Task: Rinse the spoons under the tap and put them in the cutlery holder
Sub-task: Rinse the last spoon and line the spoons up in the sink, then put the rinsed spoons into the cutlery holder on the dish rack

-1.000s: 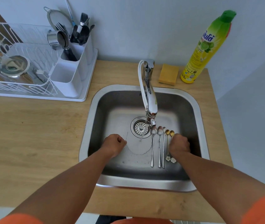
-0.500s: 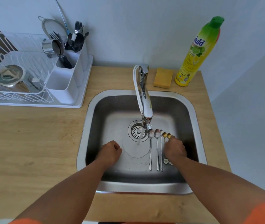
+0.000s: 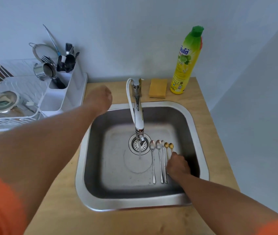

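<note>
Three silver spoons point(image 3: 158, 160) and two gold spoons point(image 3: 168, 147) lie in the sink point(image 3: 201, 150); the right hand point(image 3: 178, 166) curls over the gold handles, while the left hand point(image 3: 99, 99), blurred, fingers unreadable, reaches beside the tap point(image 3: 137, 106).

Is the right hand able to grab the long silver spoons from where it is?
Probably yes. The right hand sits on the gold spoons in the sink, and the silver spoons lie right beside it, uncovered. Nothing lies between them.
</note>
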Action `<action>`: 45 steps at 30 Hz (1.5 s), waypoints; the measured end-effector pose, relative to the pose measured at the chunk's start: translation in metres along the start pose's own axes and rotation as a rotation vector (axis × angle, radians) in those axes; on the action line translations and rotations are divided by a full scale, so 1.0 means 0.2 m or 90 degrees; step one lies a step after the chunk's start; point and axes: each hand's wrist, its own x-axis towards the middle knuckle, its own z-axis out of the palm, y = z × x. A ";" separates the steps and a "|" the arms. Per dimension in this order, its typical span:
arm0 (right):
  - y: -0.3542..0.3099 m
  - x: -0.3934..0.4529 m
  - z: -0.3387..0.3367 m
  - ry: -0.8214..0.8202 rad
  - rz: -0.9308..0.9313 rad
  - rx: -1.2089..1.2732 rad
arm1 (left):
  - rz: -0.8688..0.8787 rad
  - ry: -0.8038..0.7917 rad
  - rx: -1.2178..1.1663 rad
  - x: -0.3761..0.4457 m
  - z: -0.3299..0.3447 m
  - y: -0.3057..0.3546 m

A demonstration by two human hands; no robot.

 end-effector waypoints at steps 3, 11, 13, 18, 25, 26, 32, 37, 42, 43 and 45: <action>0.00 -0.01 -0.01 -0.005 0.001 0.007 | 0.084 0.029 0.021 0.12 -0.10 0.17; 0.00 -0.03 -0.01 -0.008 -0.004 0.011 | 0.249 -0.083 0.222 0.13 -0.02 0.39; 0.00 -0.03 -0.01 -0.008 -0.001 0.018 | 0.289 -0.066 0.216 0.11 0.03 0.38; 0.01 -0.01 0.00 -0.010 0.004 0.018 | 0.300 -0.021 0.217 0.04 0.10 0.34; -0.03 -0.01 -0.01 0.000 -0.006 0.004 | 0.200 0.053 -0.026 -0.16 0.20 0.23; -0.03 0.00 -0.01 0.000 -0.008 0.006 | 0.165 0.101 -0.085 -0.20 0.22 0.19; -0.03 0.00 -0.01 -0.004 -0.013 0.009 | -0.118 0.063 -0.134 -0.38 0.41 -0.08; -0.04 0.01 -0.01 -0.023 -0.024 -0.016 | -0.179 -0.171 -0.056 -0.58 0.63 -0.19; -0.09 0.02 -0.02 -0.022 -0.049 -0.036 | -0.166 -0.307 -0.006 -0.76 0.81 -0.14; -0.10 0.02 -0.01 -0.021 -0.050 -0.036 | -0.160 -0.329 -0.005 -0.79 0.84 -0.13; -0.11 0.03 -0.01 -0.020 -0.049 -0.037 | -0.148 -0.356 -0.006 -0.82 0.88 -0.10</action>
